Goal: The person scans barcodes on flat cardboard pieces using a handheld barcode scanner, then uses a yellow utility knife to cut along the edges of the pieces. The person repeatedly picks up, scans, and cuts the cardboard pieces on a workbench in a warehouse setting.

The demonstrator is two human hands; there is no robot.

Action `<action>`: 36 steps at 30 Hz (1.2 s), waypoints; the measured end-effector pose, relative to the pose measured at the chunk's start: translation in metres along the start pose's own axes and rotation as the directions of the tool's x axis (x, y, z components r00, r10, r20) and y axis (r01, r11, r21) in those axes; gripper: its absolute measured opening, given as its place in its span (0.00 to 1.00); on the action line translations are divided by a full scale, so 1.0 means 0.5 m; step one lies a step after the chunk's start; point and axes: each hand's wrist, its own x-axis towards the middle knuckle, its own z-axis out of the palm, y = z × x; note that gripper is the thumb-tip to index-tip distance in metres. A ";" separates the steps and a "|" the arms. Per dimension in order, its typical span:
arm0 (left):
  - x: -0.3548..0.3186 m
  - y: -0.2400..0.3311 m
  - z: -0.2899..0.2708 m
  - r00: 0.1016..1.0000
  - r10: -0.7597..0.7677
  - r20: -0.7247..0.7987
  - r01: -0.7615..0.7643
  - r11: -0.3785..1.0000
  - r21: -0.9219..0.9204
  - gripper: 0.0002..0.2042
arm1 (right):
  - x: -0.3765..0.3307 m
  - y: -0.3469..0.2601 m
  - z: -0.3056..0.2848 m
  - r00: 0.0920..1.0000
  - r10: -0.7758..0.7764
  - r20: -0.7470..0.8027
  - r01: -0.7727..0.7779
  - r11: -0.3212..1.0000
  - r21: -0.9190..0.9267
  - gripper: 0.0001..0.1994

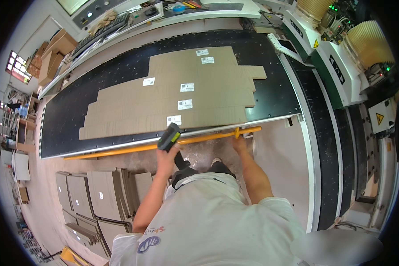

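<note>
My left hand point(166, 158) is wrapped round the grip of a black and grey handheld scanner point(169, 137) with a yellow-green mark on top. The scanner's head is over the table's near edge, close to a white label point(174, 120). My right hand point(239, 144) is closed at a yellow bar point(199, 138) that runs along that edge; its fingers are mostly hidden. Flat brown boards point(133, 104) lie close together on the black table point(275, 95), forming a stepped outline. Several white printed labels are stuck on them.
Stacked brown panels point(104, 195) stand on the floor at the lower left. A machine with ribbed hoses point(370, 42) rises on the right beside a metal rail point(312, 168). Behind the table is a ledge with a keyboard point(106, 31) and tools. Cardboard boxes point(53, 57) are at the far left.
</note>
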 end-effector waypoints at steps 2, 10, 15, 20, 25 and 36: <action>0.078 -0.014 -0.038 1.000 -0.010 0.024 0.009 1.000 0.012 0.13 | -0.018 -0.033 -0.026 1.000 0.018 -0.004 -0.018 0.991 0.131 0.22; 0.511 0.023 -0.049 0.991 0.124 0.038 -0.123 0.992 -0.039 0.16 | -0.294 -0.126 -0.327 0.888 0.367 -0.277 0.090 0.452 0.888 0.24; 0.796 0.054 0.049 0.993 0.032 0.116 -0.041 0.996 0.079 0.22 | -0.528 -0.335 -0.399 0.966 0.160 -0.205 0.041 0.683 0.729 0.24; 0.997 0.002 0.103 0.993 0.105 0.053 -0.110 0.990 0.093 0.27 | -0.551 -0.562 -0.311 0.936 -0.139 -0.324 0.183 0.977 0.109 0.16; 0.988 -0.052 0.093 0.980 0.084 0.181 -0.146 0.920 0.364 0.26 | -0.565 -0.658 -0.309 0.917 0.234 -0.323 -0.150 0.953 0.265 0.13; 0.941 -0.043 0.064 0.979 0.173 0.107 -0.195 0.947 0.255 0.25 | -0.502 -0.803 -0.425 0.697 -0.332 0.636 0.126 0.929 0.347 0.19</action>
